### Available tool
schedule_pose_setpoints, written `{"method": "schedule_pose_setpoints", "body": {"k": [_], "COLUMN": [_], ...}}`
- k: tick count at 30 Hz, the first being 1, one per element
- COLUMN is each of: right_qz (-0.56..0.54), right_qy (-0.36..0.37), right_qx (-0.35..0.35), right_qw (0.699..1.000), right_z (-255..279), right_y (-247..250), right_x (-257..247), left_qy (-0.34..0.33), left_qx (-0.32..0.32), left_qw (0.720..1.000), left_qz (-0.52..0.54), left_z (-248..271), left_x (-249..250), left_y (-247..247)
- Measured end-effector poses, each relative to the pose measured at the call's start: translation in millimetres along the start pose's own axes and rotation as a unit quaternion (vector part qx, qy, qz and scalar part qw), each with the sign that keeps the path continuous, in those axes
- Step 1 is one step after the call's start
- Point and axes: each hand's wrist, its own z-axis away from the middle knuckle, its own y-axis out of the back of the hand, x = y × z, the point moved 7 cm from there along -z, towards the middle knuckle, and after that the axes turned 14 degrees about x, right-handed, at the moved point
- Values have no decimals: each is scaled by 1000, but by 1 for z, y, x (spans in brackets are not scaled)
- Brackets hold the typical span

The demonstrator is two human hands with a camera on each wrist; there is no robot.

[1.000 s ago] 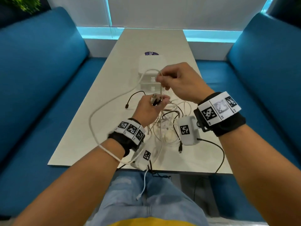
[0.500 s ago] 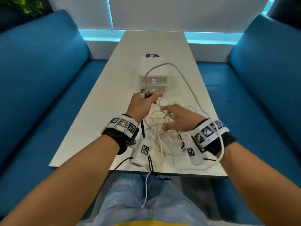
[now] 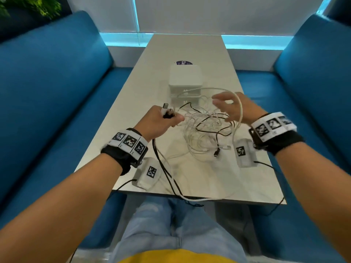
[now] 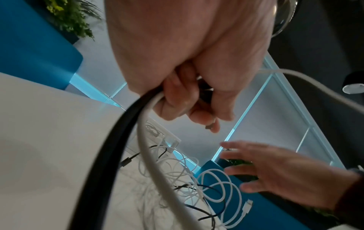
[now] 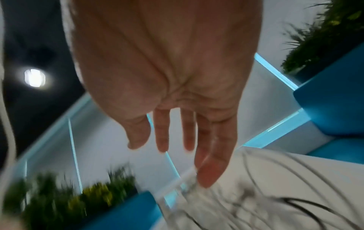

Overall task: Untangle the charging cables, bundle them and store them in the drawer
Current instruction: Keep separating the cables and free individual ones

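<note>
A tangle of thin white and black charging cables (image 3: 205, 133) lies on the pale table (image 3: 190, 48), in front of a small white drawer unit (image 3: 185, 80). My left hand (image 3: 167, 118) grips several cable ends, and their plugs (image 3: 165, 106) stick out above my fist. In the left wrist view a black cable (image 4: 110, 147) and a thick white cable (image 4: 145, 140) run out of that fist (image 4: 187, 101). My right hand (image 3: 224, 105) hovers over the tangle's right side with fingers spread and grips nothing. A thick white cable (image 3: 239, 111) arcs across it. The right wrist view shows straight fingers (image 5: 163, 133).
Blue sofas (image 3: 47, 95) flank the table on both sides. White marker pods lie on the table near each wrist (image 3: 148, 173) (image 3: 244, 152). Cable slack (image 3: 190, 199) hangs over the near table edge toward my lap. A purple sticker (image 3: 183, 63) sits behind the drawer unit.
My right hand let go of the white cable, dropped onto the tangle, then lifted up and right with fingers spread. My left hand keeps its grip on the plugs.
</note>
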Motion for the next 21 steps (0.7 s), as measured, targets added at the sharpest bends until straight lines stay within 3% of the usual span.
{"method": "schedule_pose_setpoints", "body": {"k": [2,4,8,11,16,19,21], "right_qz": [-119,-143,74,85,-79,-89,-89], "right_qy": [-47,-63,59,81,-113,-204,-256], "right_qx": [-32,-89,-149,-124,-63,0,78], "right_qw": [991,984,984,985,988,975,959], "right_z": [16,36,74,97,148,189,217], "right_y": [16,20,2,8,41,61,73], "right_x": [-16,-26,-23,1,91,155,197], "left_qy": [-5,-22,-90,-123,-112,-105,-91], "left_qx": [-22,-63,-147,-183,-193,-212,-241], "left_qw": [999,995,967,953,973,972,966], "left_qz": [-27,-78,-185,-207,-60,-7,12], "left_z": [1,5,24,37,59,77,89], "left_x": [-5,-3,17,28,52,70,78], "left_y": [-5,-18,-56,-78,-101,-119,-135]}}
